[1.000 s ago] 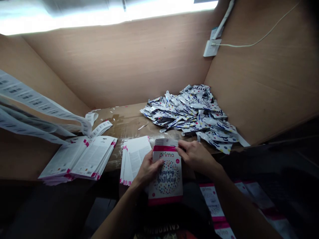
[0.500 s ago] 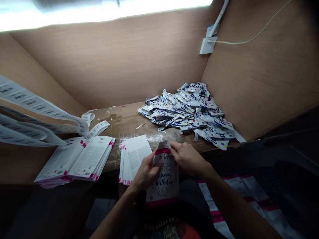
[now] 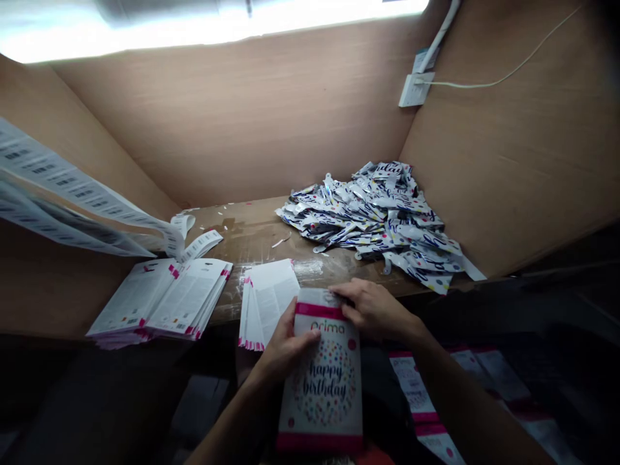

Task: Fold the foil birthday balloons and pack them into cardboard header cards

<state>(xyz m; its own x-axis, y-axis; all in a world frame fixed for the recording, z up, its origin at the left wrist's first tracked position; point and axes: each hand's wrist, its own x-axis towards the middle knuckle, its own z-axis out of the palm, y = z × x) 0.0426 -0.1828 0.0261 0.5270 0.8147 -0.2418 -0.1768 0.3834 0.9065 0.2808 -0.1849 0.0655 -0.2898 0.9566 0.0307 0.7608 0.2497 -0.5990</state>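
Note:
A white and pink "prima happy birthday" packet is held up in front of me, printed side facing me. My left hand grips its left edge, thumb lying across the front. At the top right corner, the fingers of my right hand are bent over the edge and pinch it. Just left of the packet lies a stack of white printed packets with pink edges. Behind my right hand, on the table, is a heap of crumpled foil balloons with dots and dark lettering.
More packets lie in stacks at the left, under strips of barcode labels. Low on the right, finished-looking packets lie in shadow. Board walls enclose the table; a socket with a cable hangs in the right corner.
The packet has come lower and now faces me more fully, its top edge flattened. My right hand has shifted slightly right along the top. The whole view has moved a little.

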